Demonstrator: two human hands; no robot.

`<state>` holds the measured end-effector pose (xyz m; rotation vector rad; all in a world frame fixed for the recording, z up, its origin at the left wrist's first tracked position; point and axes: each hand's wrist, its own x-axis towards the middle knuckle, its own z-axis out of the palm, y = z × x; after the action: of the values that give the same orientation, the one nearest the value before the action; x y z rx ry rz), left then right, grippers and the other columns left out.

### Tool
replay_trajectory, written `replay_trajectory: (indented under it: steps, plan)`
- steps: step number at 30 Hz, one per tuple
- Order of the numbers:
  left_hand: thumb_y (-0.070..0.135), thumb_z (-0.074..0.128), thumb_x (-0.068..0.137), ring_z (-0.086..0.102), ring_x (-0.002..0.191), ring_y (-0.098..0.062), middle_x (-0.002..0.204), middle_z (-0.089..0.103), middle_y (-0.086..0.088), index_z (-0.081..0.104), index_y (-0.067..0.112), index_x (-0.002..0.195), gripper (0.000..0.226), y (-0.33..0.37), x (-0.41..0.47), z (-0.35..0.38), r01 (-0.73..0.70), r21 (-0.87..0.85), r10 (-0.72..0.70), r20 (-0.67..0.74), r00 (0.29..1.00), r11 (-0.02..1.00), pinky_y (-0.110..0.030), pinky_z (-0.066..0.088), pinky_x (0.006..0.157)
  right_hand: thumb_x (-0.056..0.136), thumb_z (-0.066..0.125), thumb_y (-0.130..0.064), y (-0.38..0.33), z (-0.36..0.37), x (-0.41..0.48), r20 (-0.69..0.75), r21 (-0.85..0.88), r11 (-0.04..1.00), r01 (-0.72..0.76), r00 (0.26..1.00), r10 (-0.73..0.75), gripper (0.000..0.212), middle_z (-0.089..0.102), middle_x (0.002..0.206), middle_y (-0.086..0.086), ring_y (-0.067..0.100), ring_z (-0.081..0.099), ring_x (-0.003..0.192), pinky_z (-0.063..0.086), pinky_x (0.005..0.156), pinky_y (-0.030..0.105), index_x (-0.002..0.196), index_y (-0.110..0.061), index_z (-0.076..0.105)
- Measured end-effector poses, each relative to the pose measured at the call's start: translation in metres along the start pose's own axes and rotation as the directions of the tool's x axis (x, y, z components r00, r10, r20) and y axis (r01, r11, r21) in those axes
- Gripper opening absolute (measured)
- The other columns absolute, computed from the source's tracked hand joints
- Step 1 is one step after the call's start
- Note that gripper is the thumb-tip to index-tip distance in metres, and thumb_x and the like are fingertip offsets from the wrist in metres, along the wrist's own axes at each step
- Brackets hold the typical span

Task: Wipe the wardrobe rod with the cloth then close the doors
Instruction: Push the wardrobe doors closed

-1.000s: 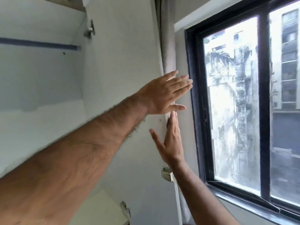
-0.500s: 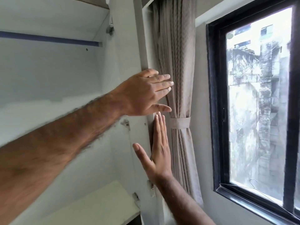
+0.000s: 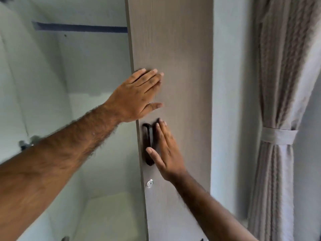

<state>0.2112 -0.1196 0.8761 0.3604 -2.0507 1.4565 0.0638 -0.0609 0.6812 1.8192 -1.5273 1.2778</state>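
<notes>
1. Fingers (image 3: 151,75) of my left hand (image 3: 137,96) lie flat and close together, pinching nothing, palm on the outer face of the grey-brown wardrobe door (image 3: 173,40) near its left edge.
2. My right hand (image 3: 166,150) presses flat lower down, fingers straight and together, thumb apart, just beside the black handle (image 3: 147,143).
3. A round lock (image 3: 149,183) sits below the handle.
4. Left of the door the wardrobe is open; the dark rod (image 3: 79,28) runs across high inside.
5. A tied curtain (image 3: 278,119) hangs at right.
</notes>
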Motion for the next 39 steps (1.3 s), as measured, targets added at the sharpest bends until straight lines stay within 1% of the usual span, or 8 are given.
replay_trajectory:
  steps: [4, 11, 17, 23, 30, 32, 35, 39]
  plan:
    - [0.06, 0.017, 0.11, 0.022, 0.161, -0.031, 0.173, 0.023, -0.014, 0.027, 0.004, 0.162, 0.077, -0.013, -0.011, 0.054, 0.065, 0.039, -0.066, 0.018, 0.998, 0.997, -0.053, 0.02, 0.131, 0.11, 0.02, -0.055, 0.034, 0.053, 0.031, -0.006, -0.263, 0.961, 0.081, 0.996, -0.085, 0.072, 0.003, 0.179, 0.004, 0.02, -0.001, 0.166, 0.015, 0.134, 0.055, 0.168, -0.014, 0.014]
    - [0.059, 0.018, 0.11, 0.016, 0.163, -0.029, 0.176, 0.014, -0.011, 0.012, 0.008, 0.166, 0.076, -0.021, -0.012, 0.129, 0.147, 0.039, -0.145, -0.034, 0.989, 0.988, -0.057, 0.019, 0.13, 0.113, 0.03, -0.049, 0.078, 0.111, 0.059, -0.112, -0.508, 0.855, 0.109, 0.975, -0.191, 0.065, 0.007, 0.178, 0.003, 0.022, 0.003, 0.166, 0.01, 0.135, 0.048, 0.169, -0.021, 0.013]
    - [0.058, 0.017, 0.11, 0.014, 0.163, -0.03, 0.176, 0.013, -0.01, 0.012, 0.009, 0.166, 0.075, -0.023, -0.01, 0.164, 0.173, -0.008, -0.173, -0.033, 0.984, 0.985, -0.058, 0.017, 0.13, 0.113, 0.032, -0.051, 0.099, 0.138, 0.071, -0.156, -0.568, 0.818, 0.095, 0.963, -0.22, 0.067, 0.007, 0.178, 0.003, 0.023, 0.007, 0.166, 0.017, 0.134, 0.05, 0.169, -0.02, 0.012]
    - [0.057, 0.022, 0.11, 0.02, 0.162, -0.03, 0.175, 0.02, -0.01, 0.019, 0.009, 0.165, 0.073, -0.023, -0.008, 0.178, 0.179, -0.02, -0.181, -0.082, 0.98, 0.984, -0.058, 0.021, 0.129, 0.113, 0.034, -0.05, 0.105, 0.144, 0.073, -0.186, -0.562, 0.821, 0.097, 0.953, -0.239, 0.065, 0.008, 0.178, 0.003, 0.023, 0.009, 0.166, 0.014, 0.135, 0.049, 0.168, -0.019, 0.018]
    - [0.05, 0.019, 0.111, 0.006, 0.164, -0.026, 0.177, 0.006, -0.008, 0.009, 0.011, 0.167, 0.07, -0.021, -0.01, 0.133, 0.235, -0.226, -0.208, 0.137, 0.969, 0.945, -0.051, 0.009, 0.133, 0.113, 0.03, -0.04, 0.079, 0.114, 0.066, -0.063, -0.466, 0.881, 0.08, 0.99, -0.123, 0.061, 0.009, 0.179, 0.003, 0.021, 0.004, 0.166, 0.018, 0.135, 0.052, 0.169, -0.02, 0.016]
    - [0.047, 0.026, 0.11, 0.009, 0.164, -0.028, 0.176, 0.011, -0.01, 0.015, 0.008, 0.166, 0.069, -0.008, -0.024, 0.105, 0.369, -0.378, -0.349, 0.123, 0.929, 0.849, -0.049, 0.013, 0.133, 0.113, 0.032, -0.042, 0.063, 0.103, 0.062, -0.039, -0.392, 0.92, 0.016, 0.999, -0.034, 0.062, 0.009, 0.179, 0.0, 0.018, 0.003, 0.166, 0.016, 0.135, 0.05, 0.168, -0.02, 0.017]
    - [0.045, 0.032, 0.11, 0.015, 0.163, -0.03, 0.174, 0.019, -0.015, 0.022, 0.001, 0.163, 0.07, 0.034, -0.075, 0.054, 0.529, -0.533, -0.591, 0.066, 0.804, 0.661, -0.05, 0.016, 0.132, 0.11, 0.027, -0.052, 0.031, 0.092, 0.051, 0.015, -0.276, 0.961, -0.027, 0.999, 0.033, 0.068, 0.011, 0.178, 0.0, 0.016, 0.002, 0.165, 0.015, 0.135, 0.052, 0.168, -0.018, 0.019]
    - [0.047, 0.027, 0.11, 0.02, 0.16, -0.037, 0.17, 0.022, -0.024, 0.026, -0.008, 0.159, 0.074, 0.077, -0.175, -0.013, 0.654, -0.544, -0.744, 0.079, 0.663, 0.525, -0.057, 0.02, 0.13, 0.109, 0.037, -0.048, -0.042, 0.075, 0.049, 0.0, -0.217, 0.943, 0.251, 0.966, -0.257, 0.067, 0.026, 0.175, 0.009, 0.026, 0.019, 0.164, 0.026, 0.13, 0.056, 0.164, -0.009, 0.031]
